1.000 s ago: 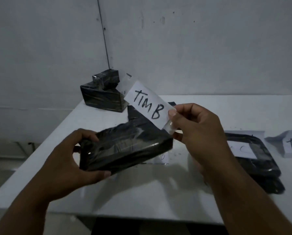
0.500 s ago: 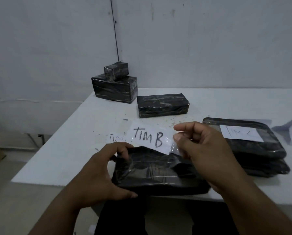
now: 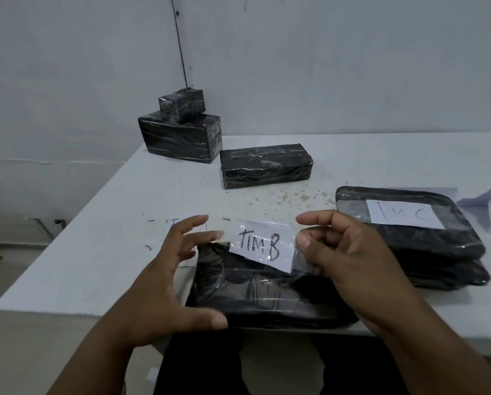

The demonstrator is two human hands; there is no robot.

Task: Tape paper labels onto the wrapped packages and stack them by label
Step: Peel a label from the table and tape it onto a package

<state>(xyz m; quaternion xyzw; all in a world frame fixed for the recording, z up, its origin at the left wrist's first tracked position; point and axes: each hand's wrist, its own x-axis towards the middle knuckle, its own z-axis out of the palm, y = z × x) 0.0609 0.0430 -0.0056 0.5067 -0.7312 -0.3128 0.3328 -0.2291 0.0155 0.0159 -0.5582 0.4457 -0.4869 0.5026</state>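
White paper label reading "TIM B" [image 3: 262,245] (clear tape across it) sits over the far edge of a flat black plastic-wrapped package [image 3: 261,292] at the white table's [image 3: 101,252] near edge. Right hand [image 3: 349,262] and left hand [image 3: 164,283] each pinch a tape end.

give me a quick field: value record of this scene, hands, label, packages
left hand: pinches the tape's left end
right hand: pinches the tape's right end
label: white paper, reads TIM B, stretched over the near package
near package: black, at the table front edge
right stack: flat black packages, top one labelled TIM C
far packages: black, no label visible
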